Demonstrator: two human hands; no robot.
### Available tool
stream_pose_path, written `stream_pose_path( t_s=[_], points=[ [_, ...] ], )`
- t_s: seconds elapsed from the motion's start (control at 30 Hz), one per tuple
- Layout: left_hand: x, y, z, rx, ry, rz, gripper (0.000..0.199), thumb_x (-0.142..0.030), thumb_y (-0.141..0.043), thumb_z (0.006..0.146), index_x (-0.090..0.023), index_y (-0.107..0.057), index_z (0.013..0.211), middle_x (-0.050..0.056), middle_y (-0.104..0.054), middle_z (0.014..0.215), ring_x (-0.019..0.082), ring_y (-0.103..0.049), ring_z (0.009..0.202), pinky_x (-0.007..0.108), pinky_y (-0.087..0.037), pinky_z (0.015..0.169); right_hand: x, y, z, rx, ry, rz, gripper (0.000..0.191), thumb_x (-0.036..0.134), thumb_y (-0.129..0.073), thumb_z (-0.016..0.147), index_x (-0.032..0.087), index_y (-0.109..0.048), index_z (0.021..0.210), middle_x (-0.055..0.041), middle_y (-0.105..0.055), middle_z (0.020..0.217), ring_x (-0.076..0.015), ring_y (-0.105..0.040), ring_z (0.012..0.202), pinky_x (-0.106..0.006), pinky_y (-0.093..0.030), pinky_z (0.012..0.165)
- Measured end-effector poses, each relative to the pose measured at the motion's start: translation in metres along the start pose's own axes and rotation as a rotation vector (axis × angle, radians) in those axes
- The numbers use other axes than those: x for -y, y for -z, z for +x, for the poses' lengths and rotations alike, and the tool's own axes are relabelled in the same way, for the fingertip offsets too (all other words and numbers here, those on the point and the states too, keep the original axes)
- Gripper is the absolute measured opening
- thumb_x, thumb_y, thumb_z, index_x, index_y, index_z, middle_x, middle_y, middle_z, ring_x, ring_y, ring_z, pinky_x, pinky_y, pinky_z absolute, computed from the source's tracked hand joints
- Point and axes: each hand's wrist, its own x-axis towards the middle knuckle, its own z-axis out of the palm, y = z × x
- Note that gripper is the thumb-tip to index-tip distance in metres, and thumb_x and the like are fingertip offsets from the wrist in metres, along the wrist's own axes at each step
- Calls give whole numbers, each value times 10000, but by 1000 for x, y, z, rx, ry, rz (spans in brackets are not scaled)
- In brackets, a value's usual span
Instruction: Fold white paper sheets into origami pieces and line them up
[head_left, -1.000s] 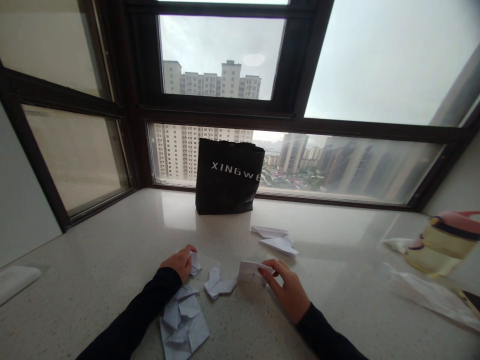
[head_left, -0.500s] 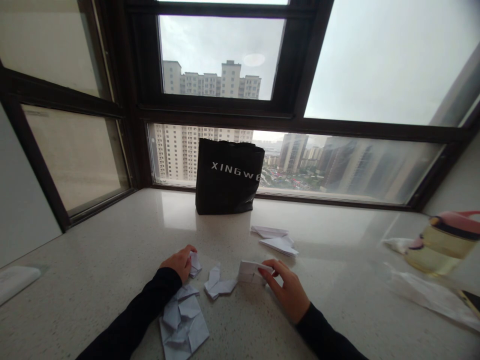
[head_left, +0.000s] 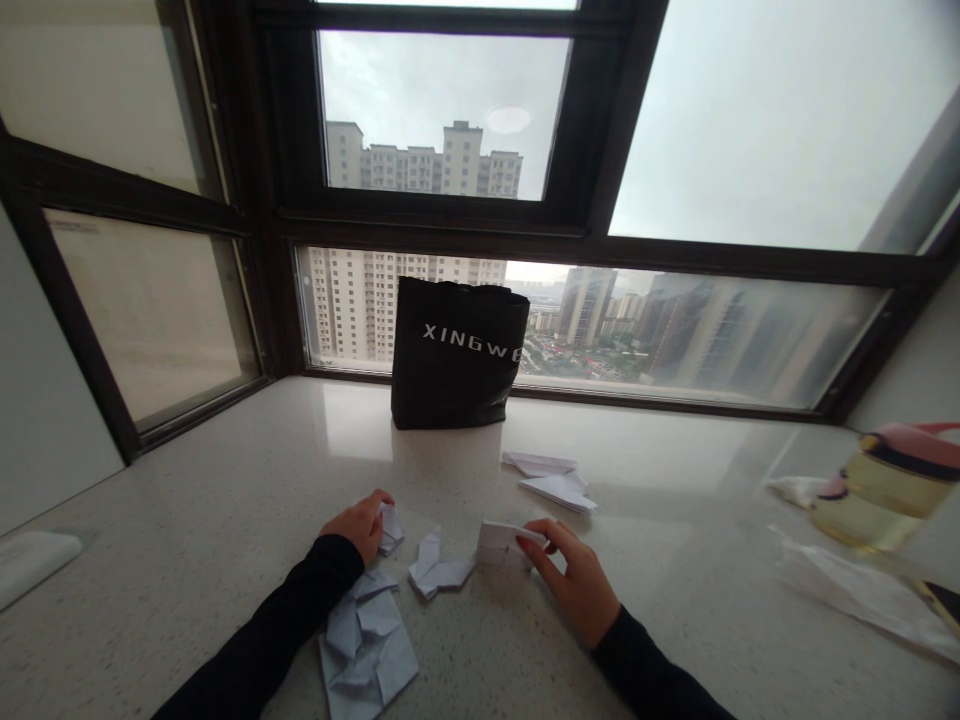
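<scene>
My left hand (head_left: 363,525) has its fingers closed on a small folded white paper (head_left: 390,530), partly hidden behind them. Between thumb and fingers, my right hand (head_left: 576,578) pinches the right end of a folded white paper piece (head_left: 501,544) standing on its edge. Between the hands lies a V-shaped folded paper (head_left: 437,572). Just below my left hand is a pile of folded papers (head_left: 367,645). Farther back, two flat folded papers (head_left: 559,488) rest on the speckled white countertop (head_left: 645,500).
A black bag (head_left: 457,365) with white letters stands by the window. On the right are a yellowish bottle (head_left: 881,495) with a pink lid, crumpled clear plastic (head_left: 862,590) and a dark phone-like edge (head_left: 941,603). A white object (head_left: 34,562) lies far left.
</scene>
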Motion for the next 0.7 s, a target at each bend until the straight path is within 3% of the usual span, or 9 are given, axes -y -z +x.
stream_pose_path(
  t_s=[0.5,0.7],
  points=[
    [0,-1,1,-15,-9,-49,292,-111,-319,746,-219,-438,990,46,-590,893,178,-571,792,265,-389,667,1,0,0,-2,-3,-3,231,337,-410,792,176,-573,760,-36,-586,676,-161,-538,616,-272,-446,581],
    [4,18,-1,11,-104,-111,261,-160,-393,734,-200,-468,980,-2,-544,708,140,-534,672,221,-385,614,0,1,0,-27,15,-6,230,341,-413,790,181,-577,760,-37,-584,668,-164,-537,617,-270,-448,578]
  ],
)
